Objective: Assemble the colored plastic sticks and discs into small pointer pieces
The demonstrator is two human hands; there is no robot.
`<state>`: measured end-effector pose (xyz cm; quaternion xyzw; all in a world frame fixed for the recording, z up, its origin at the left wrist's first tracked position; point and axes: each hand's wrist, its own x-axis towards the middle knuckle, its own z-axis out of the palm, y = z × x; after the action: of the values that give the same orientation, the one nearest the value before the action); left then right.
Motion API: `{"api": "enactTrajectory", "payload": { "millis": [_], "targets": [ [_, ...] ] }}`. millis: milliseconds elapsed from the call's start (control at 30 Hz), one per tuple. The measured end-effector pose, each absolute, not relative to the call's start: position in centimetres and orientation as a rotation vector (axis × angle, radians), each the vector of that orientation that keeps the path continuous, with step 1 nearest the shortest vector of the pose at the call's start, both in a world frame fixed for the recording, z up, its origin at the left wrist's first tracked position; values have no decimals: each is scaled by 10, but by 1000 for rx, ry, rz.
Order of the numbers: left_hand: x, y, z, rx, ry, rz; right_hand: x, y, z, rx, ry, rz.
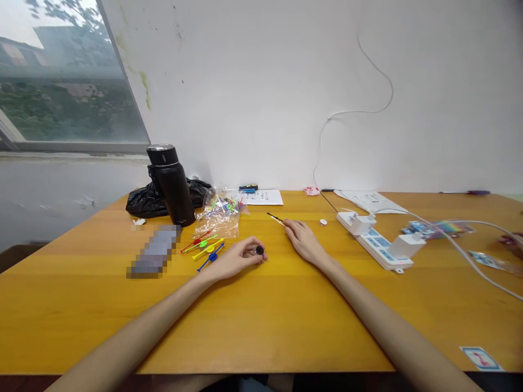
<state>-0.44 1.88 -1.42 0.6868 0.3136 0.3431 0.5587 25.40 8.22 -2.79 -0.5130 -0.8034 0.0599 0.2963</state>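
A left hand (pixel 238 258) pinches a small, round black piece (pixel 259 250) at its fingertips. To its right, a right hand (pixel 304 239) lies low, fingers nearly straight; whether they grip cannot be told. At those fingertips, the nearer hand's, a thin black-and-white stick (pixel 275 218) slants forward and leftward.

Nothing legible: print on black bottle (pixel 175 190), power strip (pixel 378 244) and white sheets (pixel 370 200) too small
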Motion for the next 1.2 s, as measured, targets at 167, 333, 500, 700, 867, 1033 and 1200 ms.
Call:
{"api": "enactTrajectory", "payload": {
  "millis": [167,333,500,700,867,1033,1200],
  "targets": [
    [-4,18,-13,1657,774,786,253,80,-29,-1477,-2209,-113],
    [-4,17,-12,1682,786,780,255,79,-22,-1613,-2142,-290],
    [-5,17,-11,1691,796,766,257,80,-17,-1630,-2115,-282],
    [-5,16,-11,1710,802,756,267,82,-8,-1774,-2027,-314],
    [-5,17,-12,1726,803,752,274,87,-16,-1568,-2170,-257],
    [-6,17,-13,1738,815,752,273,88,-22,-1566,-2230,-326],
    [-6,15,-10,1747,824,740,273,87,-18,-1675,-2129,-379]
  ]
}}
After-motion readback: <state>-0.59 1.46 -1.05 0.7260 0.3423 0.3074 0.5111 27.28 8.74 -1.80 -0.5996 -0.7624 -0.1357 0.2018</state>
